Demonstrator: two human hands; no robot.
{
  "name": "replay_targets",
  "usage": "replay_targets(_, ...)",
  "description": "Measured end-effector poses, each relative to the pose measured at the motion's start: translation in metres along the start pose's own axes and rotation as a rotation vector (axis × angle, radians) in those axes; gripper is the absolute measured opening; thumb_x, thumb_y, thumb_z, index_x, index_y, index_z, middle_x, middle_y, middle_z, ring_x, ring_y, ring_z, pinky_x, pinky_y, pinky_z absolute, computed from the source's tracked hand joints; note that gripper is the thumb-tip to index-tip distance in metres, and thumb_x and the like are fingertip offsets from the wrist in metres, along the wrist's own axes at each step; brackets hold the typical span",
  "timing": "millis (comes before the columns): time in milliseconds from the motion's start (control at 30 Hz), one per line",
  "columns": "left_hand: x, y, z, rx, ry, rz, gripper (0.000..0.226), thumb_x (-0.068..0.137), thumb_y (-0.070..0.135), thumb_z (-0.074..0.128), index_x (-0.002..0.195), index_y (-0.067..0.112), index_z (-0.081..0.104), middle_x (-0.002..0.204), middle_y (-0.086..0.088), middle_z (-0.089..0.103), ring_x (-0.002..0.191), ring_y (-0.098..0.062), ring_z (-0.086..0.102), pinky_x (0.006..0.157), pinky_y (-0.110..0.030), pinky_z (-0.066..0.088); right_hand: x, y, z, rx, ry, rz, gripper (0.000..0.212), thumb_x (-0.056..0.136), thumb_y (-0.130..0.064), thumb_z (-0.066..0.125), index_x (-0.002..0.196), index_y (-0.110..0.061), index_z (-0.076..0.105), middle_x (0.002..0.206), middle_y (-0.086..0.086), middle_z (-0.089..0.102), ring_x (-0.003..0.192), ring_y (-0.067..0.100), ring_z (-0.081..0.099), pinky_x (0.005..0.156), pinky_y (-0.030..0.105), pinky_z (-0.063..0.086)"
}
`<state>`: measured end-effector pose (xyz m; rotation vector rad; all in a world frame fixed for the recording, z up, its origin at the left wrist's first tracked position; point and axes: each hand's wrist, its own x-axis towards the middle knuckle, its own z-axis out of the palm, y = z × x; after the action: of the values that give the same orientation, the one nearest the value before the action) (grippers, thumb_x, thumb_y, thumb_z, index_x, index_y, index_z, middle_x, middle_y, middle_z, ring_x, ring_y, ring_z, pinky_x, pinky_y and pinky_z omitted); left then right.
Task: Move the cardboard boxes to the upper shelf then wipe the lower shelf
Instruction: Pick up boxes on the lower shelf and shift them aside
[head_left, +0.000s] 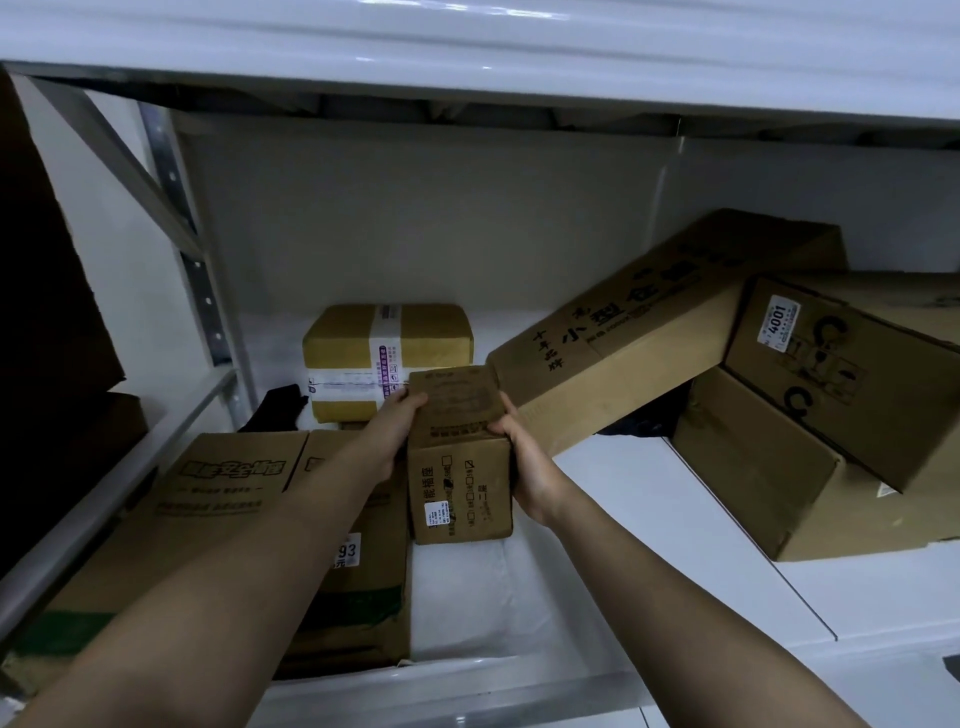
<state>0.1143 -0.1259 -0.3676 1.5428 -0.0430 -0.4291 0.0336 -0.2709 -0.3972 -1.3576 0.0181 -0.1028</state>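
Both hands clasp a small box (458, 452) from either side above the white lower shelf (649, 519), near its middle: the left hand (392, 431) has its fingers curled over the box's top left edge, and the right hand (530, 467) presses flat on the right side with the thumb over the top. The box's near face carries printed Chinese characters, a column of tick boxes and a small white sticker too fine to read. Just left of it lies a flat box (208, 519) with bold outlined Chinese lettering on top, green tape at its near end and a white label showing "93". Farther back stands a taped parcel (387, 358) with white and purple printed tape. Right of the small box, a long box (660, 332) leans tilted, its side printed with large black Chinese characters. At far right a tilted box (852, 374) bears a white sticker reading "4001" and rests on a lower box (769, 467). A dark cloth (278, 413) lies beside the parcel. The upper shelf (467, 52) spans the top.
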Motion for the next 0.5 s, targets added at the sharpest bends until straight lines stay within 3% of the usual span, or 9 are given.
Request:
replay_targets(133, 0.0026, 0.0033, 0.0008, -0.004, -0.004, -0.03, 0.016, 0.097, 0.029, 0.047, 0.112, 0.029, 0.053, 0.093, -0.006, 0.069, 0.083, -0.022, 0.067, 0.063, -0.031, 0.051, 0.0049, 0.0006, 0.0006, 0.01, 0.009, -0.004, 0.05, 0.098, -0.02, 0.037, 0.147, -0.029, 0.03, 0.131, 0.016, 0.057, 0.119, 0.032, 0.056, 0.096, 0.041, 0.048)
replay_targets(333, 0.0091, 0.0063, 0.0033, 0.076, 0.015, -0.032, 0.035, 0.098, 0.028, 0.045, 0.133, 0.026, 0.044, 0.094, -0.005, 0.064, 0.088, -0.022, 0.063, 0.071, -0.033, 0.051, 0.0106, -0.0001, 0.0007, 0.009, -0.012, 0.01, 0.045, 0.099, -0.023, 0.038, 0.143, -0.032, 0.036, 0.128, 0.016, 0.06, 0.116, 0.032, 0.059, 0.095, 0.041, 0.049)
replay_targets(500, 0.0062, 0.0093, 0.0022, 0.121, -0.001, -0.154, 0.024, 0.099, 0.033, 0.042, 0.112, 0.017, 0.055, 0.092, -0.011, 0.068, 0.084, -0.025, 0.065, 0.066, -0.031, 0.05, 0.0103, -0.0027, -0.0022, 0.011, -0.012, 0.116, 0.031, 0.098, -0.039, 0.039, 0.119, -0.025, 0.057, 0.111, 0.015, 0.067, 0.097, 0.024, 0.066, 0.086, 0.036, 0.052)
